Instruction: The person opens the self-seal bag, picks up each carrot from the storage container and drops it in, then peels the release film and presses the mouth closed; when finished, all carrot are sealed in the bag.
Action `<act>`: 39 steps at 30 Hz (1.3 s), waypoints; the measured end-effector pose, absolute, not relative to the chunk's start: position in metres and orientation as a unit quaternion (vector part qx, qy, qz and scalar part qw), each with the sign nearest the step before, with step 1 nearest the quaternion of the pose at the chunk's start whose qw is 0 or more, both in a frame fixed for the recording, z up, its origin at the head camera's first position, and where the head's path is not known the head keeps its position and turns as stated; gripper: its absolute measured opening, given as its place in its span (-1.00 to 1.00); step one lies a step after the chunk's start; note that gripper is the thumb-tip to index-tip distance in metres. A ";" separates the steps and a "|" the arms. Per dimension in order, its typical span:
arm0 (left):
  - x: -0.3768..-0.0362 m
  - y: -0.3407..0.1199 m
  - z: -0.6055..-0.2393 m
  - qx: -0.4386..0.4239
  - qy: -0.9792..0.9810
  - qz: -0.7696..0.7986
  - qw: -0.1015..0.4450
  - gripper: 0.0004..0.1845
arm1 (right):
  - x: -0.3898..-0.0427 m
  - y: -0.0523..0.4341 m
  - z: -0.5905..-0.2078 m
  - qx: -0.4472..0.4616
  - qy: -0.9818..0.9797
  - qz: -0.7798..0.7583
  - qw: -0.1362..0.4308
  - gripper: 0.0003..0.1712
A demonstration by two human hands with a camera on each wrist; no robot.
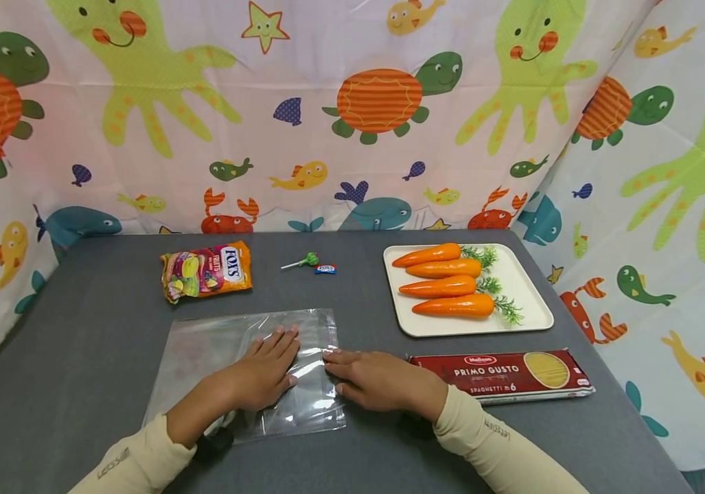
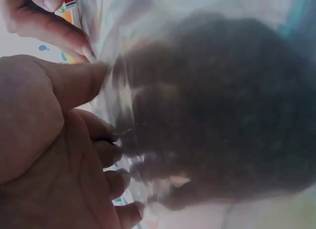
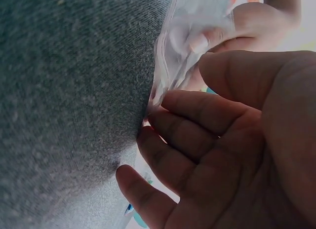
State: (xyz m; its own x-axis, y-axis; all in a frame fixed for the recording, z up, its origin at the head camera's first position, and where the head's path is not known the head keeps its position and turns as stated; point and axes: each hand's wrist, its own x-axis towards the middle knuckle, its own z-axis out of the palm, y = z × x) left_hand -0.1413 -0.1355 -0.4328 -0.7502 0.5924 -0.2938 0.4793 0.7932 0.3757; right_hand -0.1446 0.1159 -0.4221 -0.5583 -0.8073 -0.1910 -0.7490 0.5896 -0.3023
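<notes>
Both forearms reach forward in cream sleeves and angle inward. The left hand (image 1: 263, 374) lies palm down, fingers straight and close together. The right hand (image 1: 379, 379) lies palm down just beside it, fingers stretched toward the left hand's fingertips, nearly touching.

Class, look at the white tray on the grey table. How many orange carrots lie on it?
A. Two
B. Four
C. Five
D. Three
B: the head view shows four carrots lying side by side on the white tray, green tops pointing right.
</notes>
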 end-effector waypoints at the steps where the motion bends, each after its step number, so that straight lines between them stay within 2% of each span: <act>1: -0.140 -0.135 -0.433 0.290 0.925 0.139 0.201 -0.32 | -0.145 0.116 -0.422 -0.443 0.878 -0.093 0.155 -0.47; 7: -0.135 -0.135 -0.431 0.290 0.925 0.166 0.181 -0.43 | -0.144 0.116 -0.421 -0.443 0.878 -0.094 0.156 -0.48; 19: -0.132 -0.149 -0.432 0.325 0.910 0.228 0.115 -0.51 | -0.145 0.118 -0.419 -0.438 0.880 -0.095 0.159 -0.49; 26: -0.133 -0.151 -0.431 0.306 0.907 0.267 0.116 -0.53 | -0.145 0.121 -0.418 -0.437 0.879 -0.096 0.162 -0.51; 34: -0.136 -0.151 -0.433 0.290 0.908 0.280 0.117 -0.53 | -0.146 0.124 -0.419 -0.443 0.883 -0.088 0.129 -0.55; 39: -0.136 -0.153 -0.434 0.284 0.902 0.305 0.113 -0.52 | -0.148 0.127 -0.419 -0.436 0.886 -0.092 0.128 -0.56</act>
State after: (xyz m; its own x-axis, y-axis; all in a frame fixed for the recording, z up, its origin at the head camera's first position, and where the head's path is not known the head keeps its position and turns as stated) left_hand -0.1364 -0.1529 -0.4338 -0.8128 0.5817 -0.0310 0.4437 0.6527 0.6140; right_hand -0.1476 0.1269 -0.4190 -0.5869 -0.7963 -0.1465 -0.7494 0.6028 -0.2740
